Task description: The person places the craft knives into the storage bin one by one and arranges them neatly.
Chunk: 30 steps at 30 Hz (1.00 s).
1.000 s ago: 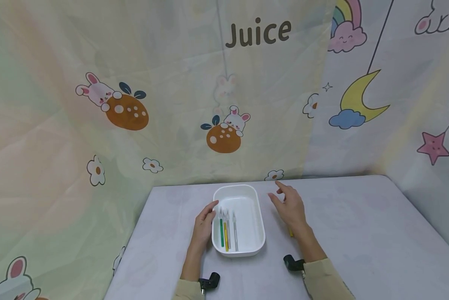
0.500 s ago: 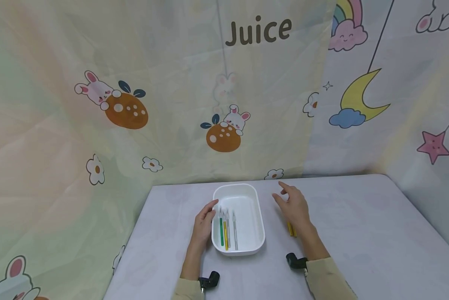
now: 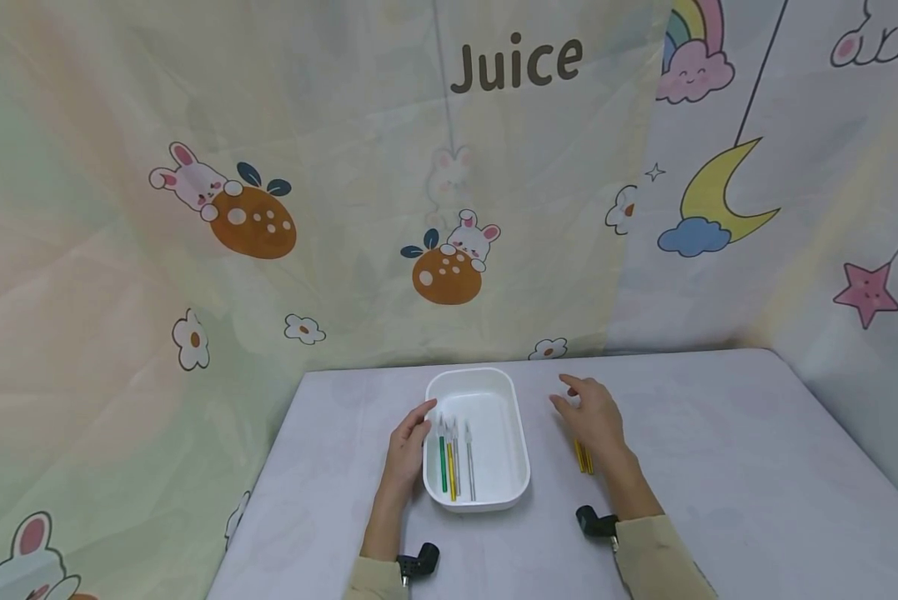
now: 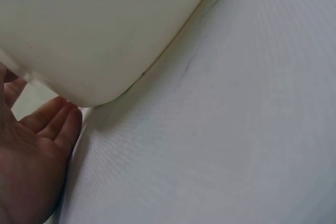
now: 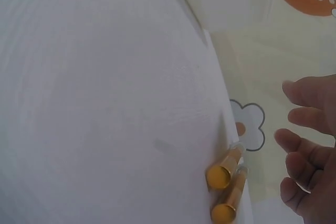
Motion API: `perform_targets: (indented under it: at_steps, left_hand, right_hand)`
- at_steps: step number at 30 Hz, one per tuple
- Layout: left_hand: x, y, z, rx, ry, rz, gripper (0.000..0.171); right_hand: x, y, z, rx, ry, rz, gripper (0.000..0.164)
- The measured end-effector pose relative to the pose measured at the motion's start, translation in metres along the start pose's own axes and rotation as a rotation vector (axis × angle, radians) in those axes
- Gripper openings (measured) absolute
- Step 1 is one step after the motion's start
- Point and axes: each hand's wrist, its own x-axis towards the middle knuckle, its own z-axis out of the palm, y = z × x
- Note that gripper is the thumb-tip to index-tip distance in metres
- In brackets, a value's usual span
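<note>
Two yellow pens (image 5: pixel 230 198) lie lengthwise near to far on the counter (image 3: pixel 719 467), just nearside of the closer right hand (image 3: pixel 597 419), its parted fingers empty, while the left hand (image 3: pixel 405 446) touches the tray (image 3: pixel 497 404), fingers relaxed.

The tray (image 3: pixel 499 450) is white, one stick (image 3: pixel 443 464) green

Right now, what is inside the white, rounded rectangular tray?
Inside lie one green pen-like stick, one yellow stick and two silver-grey sticks. The tray floor directly beneath them is covered.
</note>
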Motion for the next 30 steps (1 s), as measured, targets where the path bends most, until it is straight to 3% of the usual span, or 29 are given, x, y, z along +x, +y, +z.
perform_targets:
  at_steps: [30]
  left_hand:
    - [0.0003, 0.0002, 0.0004, 0.006, -0.001, 0.002, 0.038]
  right_hand:
    - [-0.0031, 0.0049, 0.0038, -0.136, -0.093, 0.032, 0.048]
